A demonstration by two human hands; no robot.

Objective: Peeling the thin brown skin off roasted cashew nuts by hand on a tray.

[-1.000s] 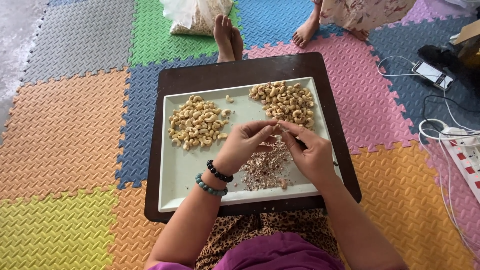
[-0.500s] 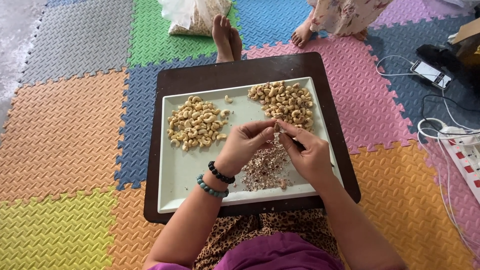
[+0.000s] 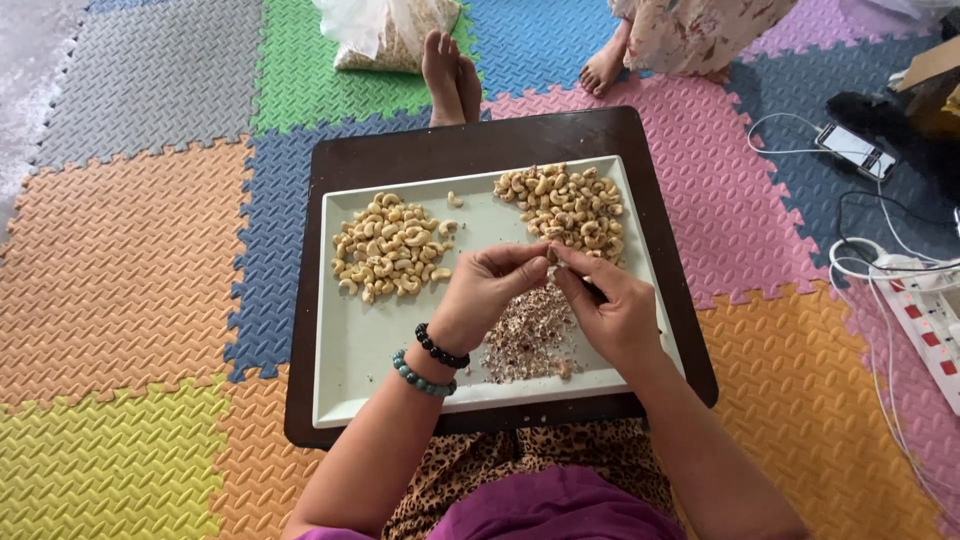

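left hand (image 3: 487, 290) and right hand (image 3: 610, 305): fingertips pinched on one cashew (image 3: 551, 256) above the tray (image 3: 345, 350) | shell scraps (image 3: 530, 335) beneath | peeled pile (image 3: 388, 247) left, unpeeled pile (image 3: 568, 207) behind | phone (image 3: 853, 151), cables right.

This is a room in a home, with work done sitting on the floor. The floor (image 3: 130, 300) is laid with interlocking foam mats in orange, yellow, blue, green, grey and pink. A low dark desk (image 3: 480, 140) stands on the mats and carries a pale tray (image 3: 350, 340) of cashews. Another person's bare feet (image 3: 450, 65) rest on the mat just beyond the desk, beside a plastic bag (image 3: 385, 30). To the right lie a phone (image 3: 853, 150) on its white charging cable (image 3: 790, 125) and a power strip (image 3: 925, 315).
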